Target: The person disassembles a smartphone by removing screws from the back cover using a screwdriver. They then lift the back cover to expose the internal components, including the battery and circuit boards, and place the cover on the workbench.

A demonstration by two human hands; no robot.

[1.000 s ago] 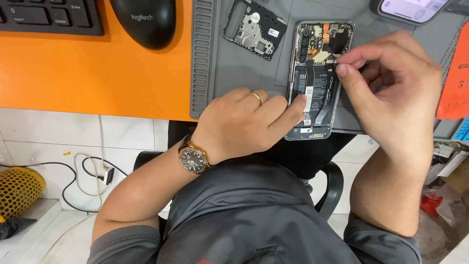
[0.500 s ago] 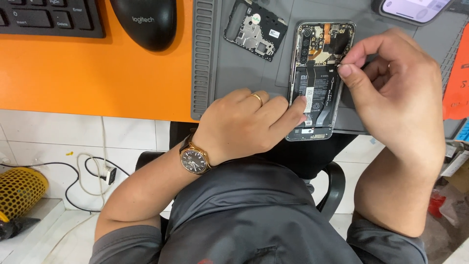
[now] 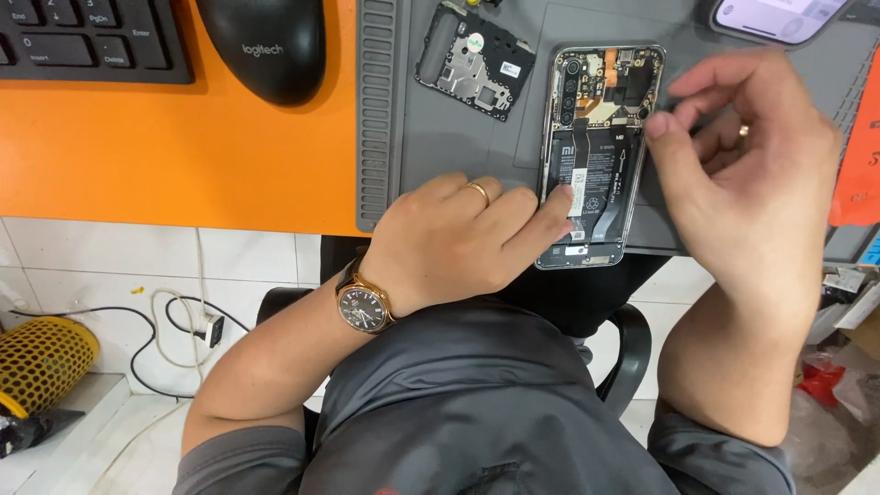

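left hand (image 3: 458,238) steadies opened phone (image 3: 594,156) (back off), right hand (image 3: 742,174) beside.

An orange table (image 3: 165,156) spans the upper part of the view, with a white tiled wall (image 3: 119,261) under its edge. White cables (image 3: 179,316) hang there (one ending in a plug). A yellow mesh basket (image 3: 41,362) sits on the pale floor (image 3: 82,440), near a black chair (image 3: 632,353).

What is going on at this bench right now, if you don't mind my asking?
A person is working on an opened phone, back cover off, lying on a grey work mat. The left hand presses on the phone's lower part, fingertips on the battery. The right hand is pinched together at its upper right edge; whether it holds anything, I cannot tell. A removed inner cover plate lies beside it.
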